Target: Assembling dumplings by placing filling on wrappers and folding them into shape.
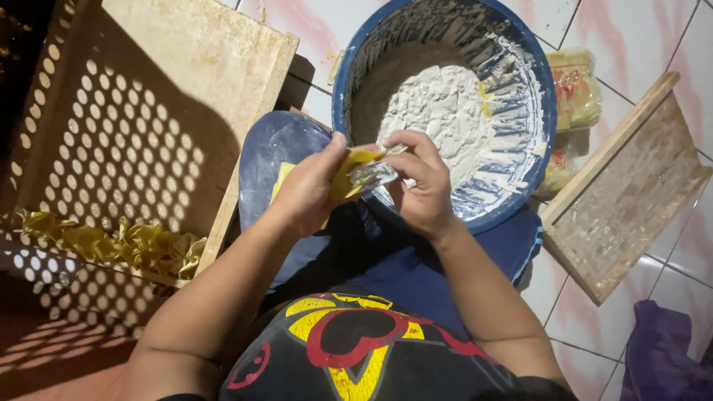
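Two bare hands met over the near rim of a big round blue plastic basin [546,96] when I looked down through the head camera. My left hand [308,189] was curled, thumb and fingers pressed onto a thin square yellow dough wrapper [349,174] that lay folded against the palm. My right hand [423,182] pinched a shiny metal spoon [375,174] between thumb and forefingers, its bowl touching the wrapper right where the two grips came together. Just beyond the right knuckles, inside the basin, sat a mound of pale white paste filling [438,111], with smears of it streaked up the basin wall. Under the left hand, a rounded blue plastic lid [267,160] rested with more yellow wrapper showing on it beside the wrist. Well off to the left of the left forearm stood a perforated wooden tray [126,134] with a raised frame, and along its near edge ran a row of folded yellow dumplings [111,241], touching one another. Beyond the basin, on the right hand's far side, lay a clear plastic pack of yellow wrappers [575,89] on the white tiled floor [631,37]. Off to the right of the right forearm lay a flat wooden board with a raised edge [631,197], bare and dusty.
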